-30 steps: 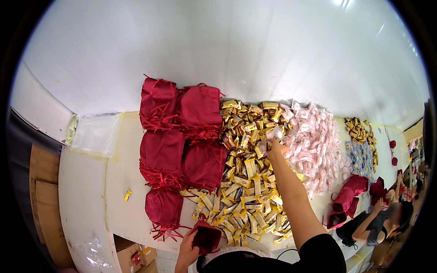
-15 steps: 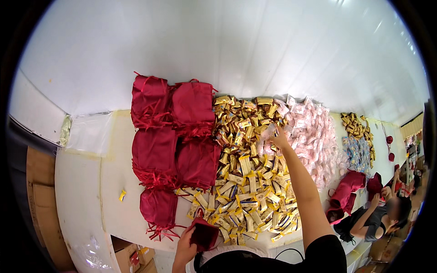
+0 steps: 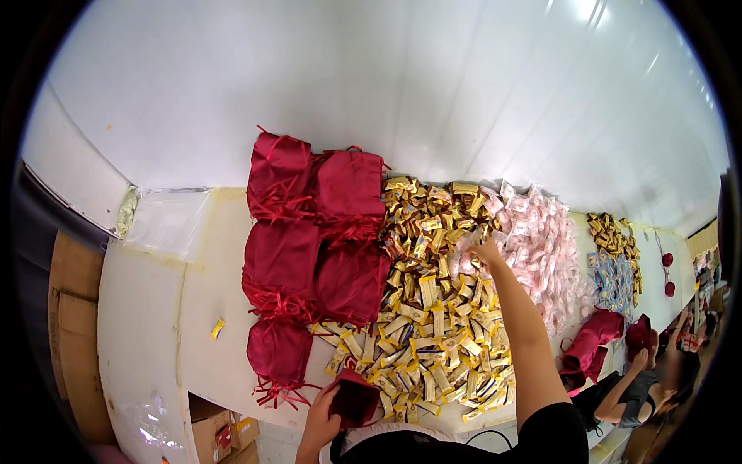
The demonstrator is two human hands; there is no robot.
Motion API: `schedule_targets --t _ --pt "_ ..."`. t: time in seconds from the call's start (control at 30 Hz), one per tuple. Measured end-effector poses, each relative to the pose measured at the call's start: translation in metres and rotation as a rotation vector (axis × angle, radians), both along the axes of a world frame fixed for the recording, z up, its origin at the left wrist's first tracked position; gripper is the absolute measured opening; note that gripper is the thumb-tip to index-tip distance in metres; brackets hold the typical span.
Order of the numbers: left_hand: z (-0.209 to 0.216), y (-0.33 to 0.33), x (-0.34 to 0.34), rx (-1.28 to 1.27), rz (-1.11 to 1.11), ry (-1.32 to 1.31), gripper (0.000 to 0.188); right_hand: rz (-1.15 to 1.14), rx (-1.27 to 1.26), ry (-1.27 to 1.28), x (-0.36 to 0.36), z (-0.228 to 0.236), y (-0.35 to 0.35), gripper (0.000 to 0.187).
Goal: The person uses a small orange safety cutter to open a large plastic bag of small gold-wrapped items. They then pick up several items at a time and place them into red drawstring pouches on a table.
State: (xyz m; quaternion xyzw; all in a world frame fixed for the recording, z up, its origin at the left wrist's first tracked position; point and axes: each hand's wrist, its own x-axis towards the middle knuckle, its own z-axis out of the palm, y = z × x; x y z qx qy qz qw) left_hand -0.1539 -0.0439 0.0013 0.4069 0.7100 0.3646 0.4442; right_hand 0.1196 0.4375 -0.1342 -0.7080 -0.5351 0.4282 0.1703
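Note:
At the lower edge my left hand is closed on the side of a dark red fabric pouch, whose mouth gapes upward. My right hand reaches over the pile of gold-wrapped sweets, its fingers pinched together. Pale translucent wrappers show at those fingers; whether they are held or lie beneath cannot be made out. Pink-white wrapped sweets lie heaped just right of this hand. Nearer to me, below it, spreads a heap of yellow-ended bar packets.
Stacks of red drawstring pouches lie left of the sweets. One small yellow packet sits apart on the white table. Blue packets lie farther right, near another person handling red pouches. Cardboard boxes stand below.
The whole view has shifted, with the table things now lower and further right. My right hand stays over the border of gold and pink sweets. My left hand still grips the pouch.

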Motion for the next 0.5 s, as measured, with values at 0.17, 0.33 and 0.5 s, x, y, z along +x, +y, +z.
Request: schedule_targets --t 0.17,0.33,0.5 --pt "0.005 -0.001 -0.004 0.062 -0.032 0.057 0.059 0.093 -0.053 0.818 -0.043 0.124 -0.109 0.032" --pt "0.035 0.028 -0.006 0.107 -0.181 0.181 0.069 0.272 -0.467 1.026 -0.046 0.172 -0.274 0.055" --pt "0.069 0.005 0.0 0.145 -0.322 0.087 0.076 0.429 -0.807 1.071 -0.101 0.204 -0.391 0.046"
